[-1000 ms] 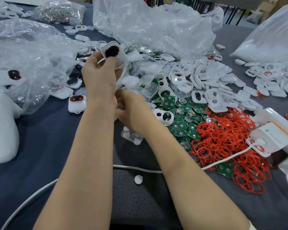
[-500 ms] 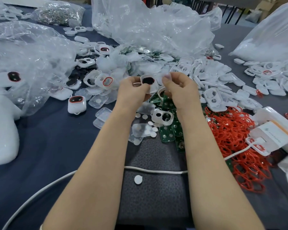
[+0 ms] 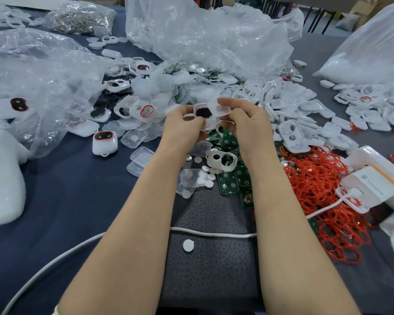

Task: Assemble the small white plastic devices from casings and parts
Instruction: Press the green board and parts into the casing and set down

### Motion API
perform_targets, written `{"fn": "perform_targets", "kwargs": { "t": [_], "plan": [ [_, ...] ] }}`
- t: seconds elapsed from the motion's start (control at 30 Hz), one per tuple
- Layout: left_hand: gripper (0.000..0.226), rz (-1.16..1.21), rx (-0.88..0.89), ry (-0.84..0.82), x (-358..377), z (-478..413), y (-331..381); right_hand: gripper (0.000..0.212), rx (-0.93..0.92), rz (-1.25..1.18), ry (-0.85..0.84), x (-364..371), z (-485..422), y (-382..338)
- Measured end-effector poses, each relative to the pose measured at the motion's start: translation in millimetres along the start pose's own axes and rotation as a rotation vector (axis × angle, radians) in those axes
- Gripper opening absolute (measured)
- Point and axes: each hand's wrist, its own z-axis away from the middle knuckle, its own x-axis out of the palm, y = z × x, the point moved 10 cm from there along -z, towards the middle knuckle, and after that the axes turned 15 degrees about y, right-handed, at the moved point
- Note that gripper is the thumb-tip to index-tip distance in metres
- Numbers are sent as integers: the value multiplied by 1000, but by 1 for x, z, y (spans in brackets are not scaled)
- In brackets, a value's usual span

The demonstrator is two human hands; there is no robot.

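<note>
Gripping a white casing (image 3: 205, 117) with dark insert, left hand (image 3: 182, 126) curled around it, right hand (image 3: 248, 123) pinching a translucent cover (image 3: 220, 108) beside it, green circuit boards (image 3: 234, 178) beneath.

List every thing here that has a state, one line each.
left hand: grips the casing.
right hand: pinches the clear cover.
casing: held up, dark insert showing, uncovered.
clear cover: held at the casing's edge, not seated.
assembled device: lying on the table, untouched.

No text could be read; print on the white box (image 3: 371, 185) beside the red rings (image 3: 316, 178) was blurred.
</note>
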Motion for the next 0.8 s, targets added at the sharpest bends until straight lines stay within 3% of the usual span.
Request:
{"fn": "perform_targets", "kwargs": {
  "t": [0.2, 0.53, 0.8],
  "plan": [
    [15, 9, -44, 23, 0, 0, -3, 36, 10, -36, -21, 0, 0, 0],
    [22, 113, -119, 23, 0, 4, -2, 28, -82, 72, 49, -8, -2, -3],
    [25, 85, -106, 6, 3, 4, -2, 9, -145, 127, 90, -7, 2, -12]
  ]
}}
